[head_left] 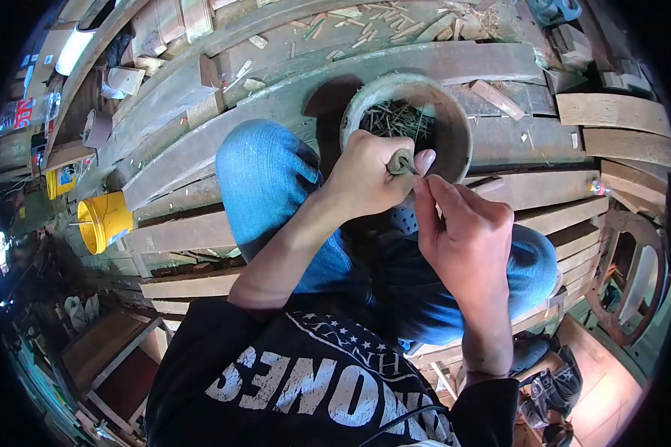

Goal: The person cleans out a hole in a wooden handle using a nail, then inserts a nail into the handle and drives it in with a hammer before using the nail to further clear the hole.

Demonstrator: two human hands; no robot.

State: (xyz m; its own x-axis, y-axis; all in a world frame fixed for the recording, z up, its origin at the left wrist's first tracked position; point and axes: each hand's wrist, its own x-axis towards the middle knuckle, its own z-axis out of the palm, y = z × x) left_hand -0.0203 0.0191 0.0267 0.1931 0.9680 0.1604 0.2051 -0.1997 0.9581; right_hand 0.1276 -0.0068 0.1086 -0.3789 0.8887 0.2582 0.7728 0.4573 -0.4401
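Note:
My left hand is closed around a small grey-green thing with a rounded, coiled-looking end; its kind does not show and the fist hides most of it. My right hand meets it from the right, thumb and forefinger pinched together at a thin piece beside that end. What the right fingertips hold I cannot make out. Both hands are over the near rim of a round, worn bucket. Inside the bucket lies a heap of thin, dark, stick-like pieces.
Wooden planks surround my crossed, jeans-clad legs. Wood scraps lie scattered beyond the bucket. A yellow bucket stands at left. At right are stacked boards and an oval wooden frame. Another person is at lower right.

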